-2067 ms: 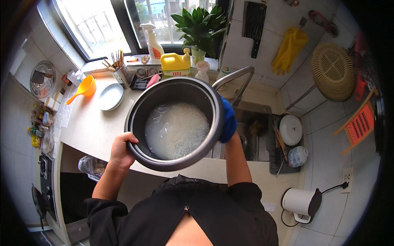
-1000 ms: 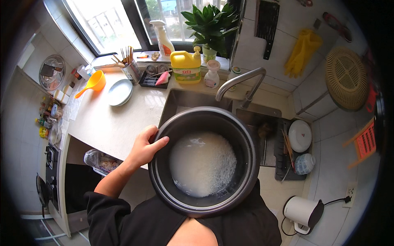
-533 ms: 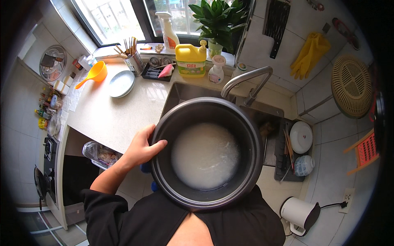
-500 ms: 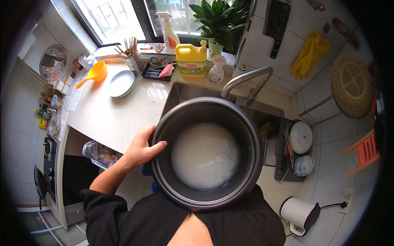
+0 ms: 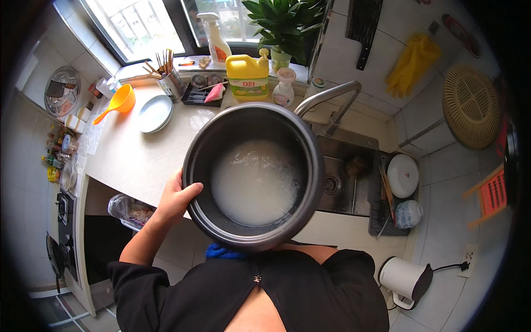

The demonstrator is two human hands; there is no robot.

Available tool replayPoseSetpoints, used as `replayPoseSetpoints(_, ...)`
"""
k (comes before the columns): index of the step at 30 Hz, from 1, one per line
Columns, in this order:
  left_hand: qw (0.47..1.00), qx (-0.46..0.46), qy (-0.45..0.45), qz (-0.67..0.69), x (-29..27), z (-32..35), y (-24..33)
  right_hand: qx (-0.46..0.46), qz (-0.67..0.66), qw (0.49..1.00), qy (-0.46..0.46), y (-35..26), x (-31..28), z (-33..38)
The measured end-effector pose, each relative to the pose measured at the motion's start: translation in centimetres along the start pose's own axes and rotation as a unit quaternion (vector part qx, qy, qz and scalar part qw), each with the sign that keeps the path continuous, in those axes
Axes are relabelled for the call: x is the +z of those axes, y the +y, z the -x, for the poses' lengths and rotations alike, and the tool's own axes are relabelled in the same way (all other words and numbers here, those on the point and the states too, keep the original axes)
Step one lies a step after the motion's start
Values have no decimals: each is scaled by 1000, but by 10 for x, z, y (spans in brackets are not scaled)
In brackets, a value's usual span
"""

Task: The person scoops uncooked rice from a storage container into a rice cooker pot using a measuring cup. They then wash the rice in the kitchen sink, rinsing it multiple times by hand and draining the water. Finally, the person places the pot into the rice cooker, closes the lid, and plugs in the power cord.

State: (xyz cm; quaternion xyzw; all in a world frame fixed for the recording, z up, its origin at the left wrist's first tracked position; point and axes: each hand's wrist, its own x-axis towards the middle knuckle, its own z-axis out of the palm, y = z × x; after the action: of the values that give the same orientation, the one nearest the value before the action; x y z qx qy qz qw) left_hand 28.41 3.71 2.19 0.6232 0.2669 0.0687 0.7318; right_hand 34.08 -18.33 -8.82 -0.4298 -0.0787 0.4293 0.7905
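A dark grey rice cooker inner pot [image 5: 313, 166] is held up in front of me, covering the left part of the sink. Cloudy whitish water [image 5: 254, 185] fills its lower part; I cannot make out what lies at the bottom. My left hand [image 5: 178, 195] is closed on the pot's left side, with the thumb against the outer rim and the fingers behind the wall. Part of my right forearm [image 5: 310, 252] shows below the pot, but the pot hides my right hand.
The sink [image 5: 354, 193] and curved faucet [image 5: 332, 99] are to the right. A dish rack [image 5: 381, 221] and white kettle [image 5: 404, 279] stand farther right. Plates [image 5: 155, 113], an orange ladle [image 5: 119, 102] and a yellow detergent jug [image 5: 247, 74] sit on the counter.
The pot has moved left and away from my body, with my left hand still on it. More of the sink on the right shows, and my right forearm has come into view.
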Motion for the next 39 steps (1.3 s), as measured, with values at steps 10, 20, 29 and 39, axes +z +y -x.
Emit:
replayPoseSetpoints(10,998,-10,56,25,-19,13,-7,63,44,994,-74,-22,-18,15)
replayPoseSetpoints(20,993,-60,52,83,-12,32,-12,60,77,984,-149,-67,-29,7)
replayPoseSetpoints(29,985,-93,12,143,0,51,-23,-207,195,956,69,-119,-42,12)
replayPoseSetpoints(39,997,-49,-12,55,21,46,-7,-279,262,921,72,-120,-34,-57)
